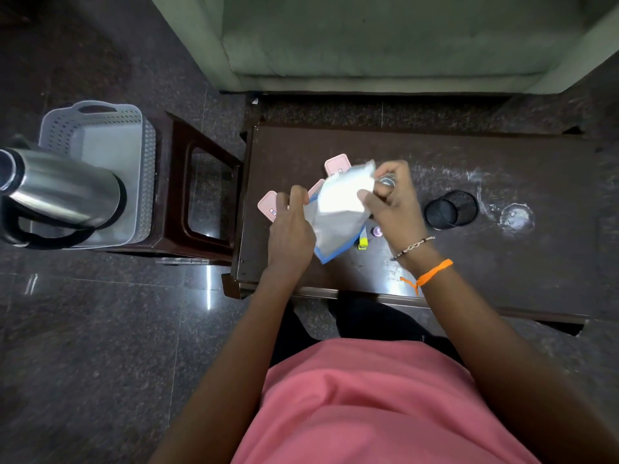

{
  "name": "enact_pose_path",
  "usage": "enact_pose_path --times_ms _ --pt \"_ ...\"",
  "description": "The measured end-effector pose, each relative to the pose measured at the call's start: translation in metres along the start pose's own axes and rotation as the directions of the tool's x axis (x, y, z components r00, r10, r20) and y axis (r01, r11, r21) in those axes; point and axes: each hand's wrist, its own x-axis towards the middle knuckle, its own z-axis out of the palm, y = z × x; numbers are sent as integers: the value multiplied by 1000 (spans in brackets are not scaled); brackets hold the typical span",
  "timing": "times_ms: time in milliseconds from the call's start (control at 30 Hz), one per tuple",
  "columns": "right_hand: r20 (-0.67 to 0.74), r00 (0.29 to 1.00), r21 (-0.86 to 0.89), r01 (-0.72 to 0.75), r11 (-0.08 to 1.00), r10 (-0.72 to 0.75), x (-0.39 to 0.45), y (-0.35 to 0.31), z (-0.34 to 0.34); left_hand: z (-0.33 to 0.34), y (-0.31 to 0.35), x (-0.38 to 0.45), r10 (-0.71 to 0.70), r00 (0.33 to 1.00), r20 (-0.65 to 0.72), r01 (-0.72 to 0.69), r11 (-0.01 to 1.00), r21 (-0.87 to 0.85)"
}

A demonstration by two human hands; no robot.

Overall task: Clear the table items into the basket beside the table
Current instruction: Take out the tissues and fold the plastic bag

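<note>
Both hands hold a white cloth with a blue edge above the dark brown table. My left hand grips its left side, and my right hand pinches its upper right corner. Pink lidded boxes lie under and beside the cloth: one behind it, one by my left hand. A small steel cup shows behind my right hand. A black mesh cup stands to the right. A yellow item and a small pink cap lie below the cloth. The grey basket sits on a stool to the left.
A steel flask with a black handle lies across the basket's near side. The brown plastic stool stands between basket and table. A pale green sofa is behind the table. White smudges mark the table's right part.
</note>
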Motion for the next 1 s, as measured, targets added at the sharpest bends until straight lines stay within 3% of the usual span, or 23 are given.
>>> enact_pose_path --times_ms 100,200,333,500,600,667,800,900,1000 --pt "42 997 144 -75 987 69 4 -6 -11 2 -5 2 26 1000 6 -26 999 -45" --pt "181 968 182 -207 961 174 5 -8 -18 -1 -3 5 -85 996 7 85 981 -176" --pt "179 975 -191 -99 976 134 3 -9 -24 -4 1 9 -181 982 50 188 950 -250" --pt "111 992 -495 3 869 60 3 -13 -25 -6 5 12 -201 977 78 215 933 -288" --pt "48 999 -591 24 806 5 6 -18 -26 -6 10 12 -235 967 95 253 899 -358" --pt "93 995 -614 39 789 24 8 -21 -27 -7 16 11 -209 971 118 238 896 -375" --pt "246 955 -486 -25 873 165 15 -17 -24 -5 25 11 -118 974 195 191 889 -417" --pt "172 967 -307 -129 943 188 19 -6 -24 5 28 13 -172 967 191 241 864 -442" --pt "109 945 -79 -299 951 307 17 15 -35 19 30 16 -229 961 158 275 866 -417"
